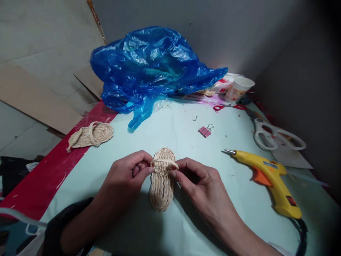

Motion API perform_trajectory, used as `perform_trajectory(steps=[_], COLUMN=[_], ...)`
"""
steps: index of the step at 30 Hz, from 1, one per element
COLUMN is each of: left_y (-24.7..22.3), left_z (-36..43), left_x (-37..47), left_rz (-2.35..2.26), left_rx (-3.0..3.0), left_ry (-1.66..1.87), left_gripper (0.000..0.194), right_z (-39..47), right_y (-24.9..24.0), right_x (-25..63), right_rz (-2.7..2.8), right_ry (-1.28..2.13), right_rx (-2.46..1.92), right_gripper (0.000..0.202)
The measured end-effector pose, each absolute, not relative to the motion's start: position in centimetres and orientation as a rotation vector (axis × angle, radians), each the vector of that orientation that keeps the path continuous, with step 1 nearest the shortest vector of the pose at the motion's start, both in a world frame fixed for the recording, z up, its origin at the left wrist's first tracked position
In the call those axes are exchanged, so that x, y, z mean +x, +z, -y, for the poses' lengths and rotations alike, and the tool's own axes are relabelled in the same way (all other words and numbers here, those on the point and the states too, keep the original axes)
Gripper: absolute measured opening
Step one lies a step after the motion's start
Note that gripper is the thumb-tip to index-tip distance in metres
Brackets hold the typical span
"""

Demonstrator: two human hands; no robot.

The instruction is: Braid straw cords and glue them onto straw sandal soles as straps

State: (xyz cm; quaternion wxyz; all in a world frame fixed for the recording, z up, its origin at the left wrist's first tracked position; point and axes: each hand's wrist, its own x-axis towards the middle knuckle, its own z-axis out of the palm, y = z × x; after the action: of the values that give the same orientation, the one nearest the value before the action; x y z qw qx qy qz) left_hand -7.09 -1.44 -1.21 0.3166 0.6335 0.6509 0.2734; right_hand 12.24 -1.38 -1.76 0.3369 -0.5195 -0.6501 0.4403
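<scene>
In front of me a small woven straw sandal sole (162,192) lies lengthwise on the pale green table covering. A braided straw strap (165,162) crosses over its upper half. My left hand (134,170) pinches the strap's left end at the sole's edge between thumb and forefinger. On the opposite edge, my right hand (198,179) pinches the strap's right end the same way. Another straw sandal (92,136), with its strap standing up in an arch, rests at the left on the table's red border.
A yellow glue gun (269,174) lies at right, its metal tip pointing left. White-handled scissors (277,137), red-handled scissors (220,107), a pink binder clip (205,131) and a paper cup (238,89) are farther back. A crumpled blue plastic bag (154,67) covers the rear left.
</scene>
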Motion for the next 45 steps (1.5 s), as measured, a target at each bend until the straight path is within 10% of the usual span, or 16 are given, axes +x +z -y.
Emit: perform_trajectory(steps=[26, 45], left_y=[-1.3, 2.8], left_z=[2.0, 3.5], left_x=[-6.5, -6.9], left_rz=[-1.701, -1.18], left_rx=[2.235, 1.229], left_ry=[0.481, 0.805], left_gripper=[0.018, 0.016], right_z=[1.2, 0.8], right_y=[-2.1, 1.3], right_x=[12.8, 14.5], right_rz=[2.015, 1.22], right_ry=[0.814, 1.714], right_rx=[-1.366, -0.931], right_gripper=[0.012, 0.017])
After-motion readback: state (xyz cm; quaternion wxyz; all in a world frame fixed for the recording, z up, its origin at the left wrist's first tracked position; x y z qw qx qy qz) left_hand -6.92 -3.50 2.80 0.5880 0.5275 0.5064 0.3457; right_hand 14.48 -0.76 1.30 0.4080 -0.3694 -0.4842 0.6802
